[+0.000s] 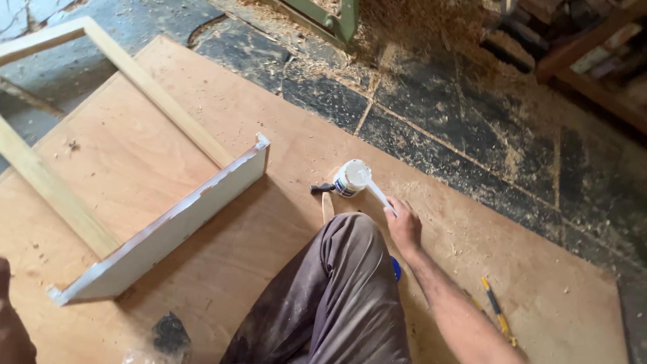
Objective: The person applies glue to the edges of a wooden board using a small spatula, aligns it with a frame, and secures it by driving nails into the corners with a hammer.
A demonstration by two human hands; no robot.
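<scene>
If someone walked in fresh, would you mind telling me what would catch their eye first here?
Most striking is the white-edged board standing on edge at the open end of a pale wooden frame, on a large plywood sheet that covers the floor. Near the centre, the right hand holds a white stick dipped in a small white tub. Sawdust lies thick on the dark stone floor beyond.

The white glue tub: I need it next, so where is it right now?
In the head view the white glue tub sits on the plywood sheet, just ahead of the bent knee, beside the hammer, with the right hand nearby.
</scene>
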